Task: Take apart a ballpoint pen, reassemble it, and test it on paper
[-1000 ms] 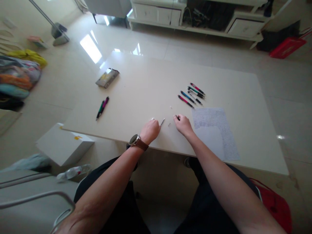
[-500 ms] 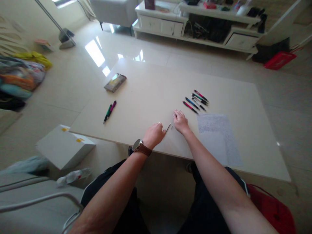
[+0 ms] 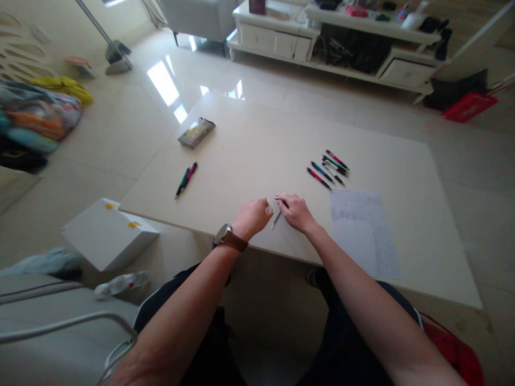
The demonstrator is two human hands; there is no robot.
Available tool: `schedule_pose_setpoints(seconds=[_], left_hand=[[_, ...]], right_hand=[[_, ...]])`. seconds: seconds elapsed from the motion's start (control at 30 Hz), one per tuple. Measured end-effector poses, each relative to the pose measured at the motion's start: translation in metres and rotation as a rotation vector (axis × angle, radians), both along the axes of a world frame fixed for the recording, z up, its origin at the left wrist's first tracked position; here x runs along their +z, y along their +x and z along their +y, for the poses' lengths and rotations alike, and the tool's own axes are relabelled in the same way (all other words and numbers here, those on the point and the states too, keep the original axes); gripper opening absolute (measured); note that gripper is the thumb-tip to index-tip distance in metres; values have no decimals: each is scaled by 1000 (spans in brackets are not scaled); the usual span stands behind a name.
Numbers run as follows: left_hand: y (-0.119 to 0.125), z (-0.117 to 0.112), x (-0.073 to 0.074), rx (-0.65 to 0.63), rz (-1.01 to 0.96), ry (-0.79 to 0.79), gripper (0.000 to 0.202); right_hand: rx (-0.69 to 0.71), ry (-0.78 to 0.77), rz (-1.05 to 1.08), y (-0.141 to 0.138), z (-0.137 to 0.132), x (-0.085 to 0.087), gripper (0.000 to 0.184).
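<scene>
Both my hands meet over the near edge of the pale table (image 3: 257, 161). My left hand (image 3: 253, 217) is closed, with a watch on its wrist; its curled fingers hide whatever they hold. Just to its right, my right hand (image 3: 296, 212) pinches a small dark pen part (image 3: 284, 202). A thin dark rod like a pen refill (image 3: 277, 217), pale at its lower end, shows between the hands below the right fingers. Whether it is held or lies on the table, I cannot tell. Several click pens (image 3: 322, 172) lie beyond my right hand.
A handwritten sheet (image 3: 386, 236), with a blank paper (image 3: 354, 241) over part of it, lies right of my right forearm. Two pens (image 3: 186, 180) and a flat box (image 3: 197, 133) are on the left. A white carton (image 3: 108, 233) stands on the floor beside the table.
My right hand has moved left and nearer to me, up close to the left hand. The thin rod that stuck out from my left fingers now shows below the right ones.
</scene>
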State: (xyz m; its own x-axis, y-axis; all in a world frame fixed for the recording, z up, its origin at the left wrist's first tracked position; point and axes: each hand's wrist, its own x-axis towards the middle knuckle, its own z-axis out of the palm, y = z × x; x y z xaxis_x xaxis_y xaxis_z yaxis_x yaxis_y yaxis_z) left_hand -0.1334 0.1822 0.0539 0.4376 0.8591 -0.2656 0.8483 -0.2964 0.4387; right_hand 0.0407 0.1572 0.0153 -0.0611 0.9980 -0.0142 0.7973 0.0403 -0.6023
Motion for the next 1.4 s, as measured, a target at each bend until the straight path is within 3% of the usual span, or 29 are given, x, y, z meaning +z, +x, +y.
schedule_pose_setpoints(seconds=[0.13, 0.23, 0.4, 0.5, 0.63, 0.73, 0.9, 1.13, 1.27, 1.4], left_hand=[[-2, 5, 3, 41, -1, -27, 26], [-3, 6, 1, 36, -9, -40, 22], [1, 6, -9, -4, -19, -97, 14], [10, 3, -13, -81, -183, -140, 13], [30, -8, -13, -232, -461, -231, 33], [43, -12, -9, -249, -466, -164, 17], [54, -10, 1, -217, -353, -43, 21], [56, -9, 0, -251, -345, -66, 28], [50, -7, -2, -213, -390, -130, 37], [44, -5, 1, -179, -432, -200, 48]], right_hand=[[-142, 116, 49, 11, -9, 19, 35], [-249, 38, 176, 20, -18, 28, 39], [-263, -36, 326, 36, -35, 27, 26], [-278, -63, 410, 43, -42, 23, 29], [-270, -109, 501, 47, -47, 23, 40], [-262, -164, 526, 49, -48, 27, 45], [-295, -181, 350, 58, -48, 33, 57], [-221, -134, 281, 60, -45, 37, 46], [-157, -25, 213, 54, -45, 42, 40], [-116, 45, 301, 49, -43, 45, 19]])
